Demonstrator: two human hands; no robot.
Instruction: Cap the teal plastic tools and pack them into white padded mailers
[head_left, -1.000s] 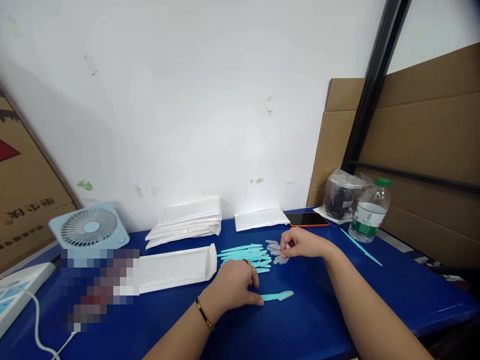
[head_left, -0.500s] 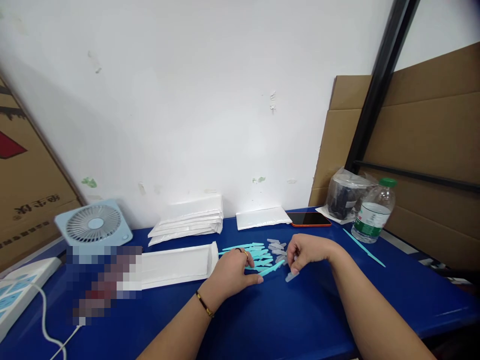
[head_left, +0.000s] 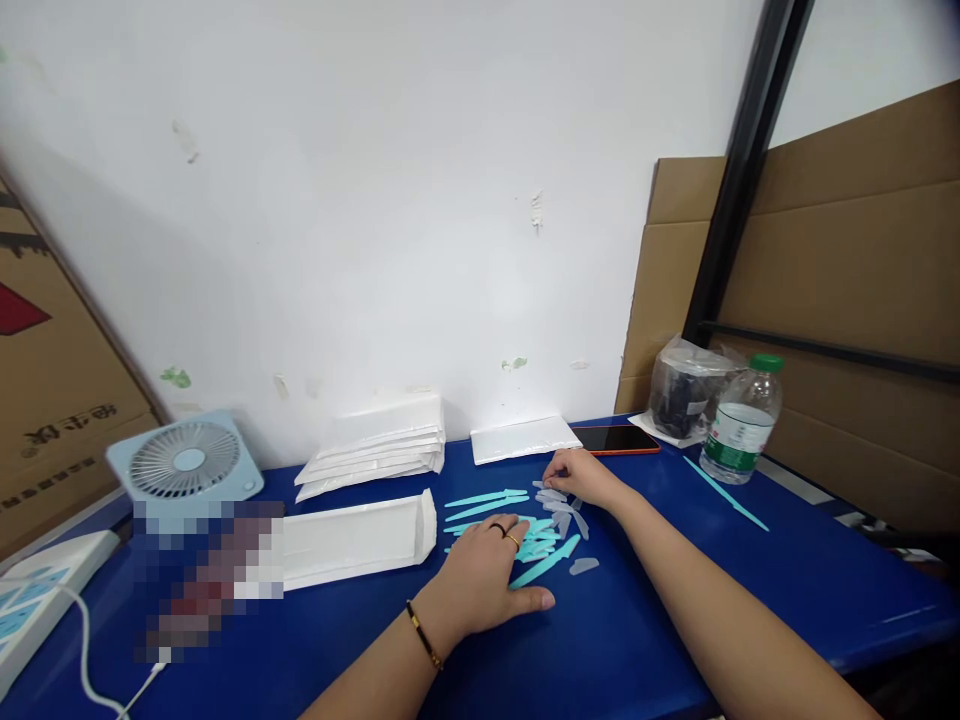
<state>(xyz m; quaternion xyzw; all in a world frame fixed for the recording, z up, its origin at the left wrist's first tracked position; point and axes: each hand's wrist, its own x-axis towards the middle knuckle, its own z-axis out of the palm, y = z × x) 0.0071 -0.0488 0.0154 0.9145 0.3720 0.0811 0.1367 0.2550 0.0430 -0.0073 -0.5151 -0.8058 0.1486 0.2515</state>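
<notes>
Slim turquoise eyebrow razors [head_left: 486,498] lie in a loose cluster at the middle of the table. My left hand [head_left: 487,572] rests over the near part of them, its fingers lying flat and the thumb stretched out. Beside them, on the right, is a small heap of translucent blade covers [head_left: 561,506]. The fingertips of my right hand [head_left: 576,476] are drawn together at the far edge of this heap; what is between them, if anything, is hidden. A single translucent cover [head_left: 584,566] lies apart, nearer to me. One more turquoise razor [head_left: 726,493] lies far right.
An open white tray-like packet [head_left: 349,543] lies left of the razors. Behind are stacked white packets [head_left: 375,445], another white packet [head_left: 523,440] and a phone [head_left: 619,439]. A bottle [head_left: 741,430] stands right; a fan [head_left: 187,460] and a power strip [head_left: 45,590] are left.
My right hand has moved left and back, leaving one cover lying free. My left hand has shifted slightly right and nearer, its thumb now spread. The razors under it are bunched closer together.
</notes>
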